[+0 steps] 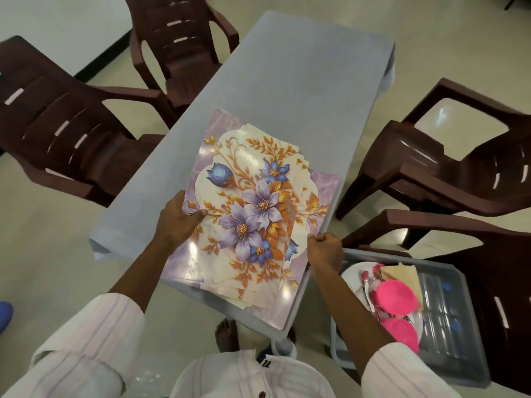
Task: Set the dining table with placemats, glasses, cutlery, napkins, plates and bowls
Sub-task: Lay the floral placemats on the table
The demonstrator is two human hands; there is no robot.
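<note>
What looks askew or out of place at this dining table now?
The stack of floral placemats at the near end of the table is uneven: its sheets are fanned out of line, with edges showing at the far and right sides. The left hand and right hand grip it. Nothing looks spilled.

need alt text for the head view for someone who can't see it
A person's left hand and right hand grip a fanned stack of floral placemats at the near end of a grey-clothed table. A grey bin at the right holds pink bowls and a white plate; brown plastic chairs surround the table.
</note>
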